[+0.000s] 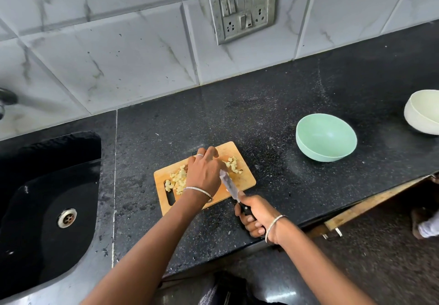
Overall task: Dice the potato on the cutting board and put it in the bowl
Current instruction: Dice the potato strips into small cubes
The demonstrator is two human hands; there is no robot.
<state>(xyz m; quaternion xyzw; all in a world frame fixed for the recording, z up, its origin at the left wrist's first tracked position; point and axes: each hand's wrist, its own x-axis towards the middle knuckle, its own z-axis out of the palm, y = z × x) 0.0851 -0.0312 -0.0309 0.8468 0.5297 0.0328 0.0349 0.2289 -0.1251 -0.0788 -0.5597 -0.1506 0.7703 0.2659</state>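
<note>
Black speckled granite countertop spans the frame. White marble-pattern wall tiles fill 12 o'clock and carry a metal switch-and-socket panel. Black sink with steel drain sits at 9 o'clock. Dark floor lies at 5 o'clock.

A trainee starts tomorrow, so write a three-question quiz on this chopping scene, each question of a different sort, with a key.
1. True or false: the green bowl already holds potato pieces.
2. Fill in: the left hand reaches over the wooden ___.
3. Which grips the knife? A) the left hand B) the right hand C) neither hand
Key: 1 false, the bowl looks empty; 2 cutting board; 3 B.
</note>
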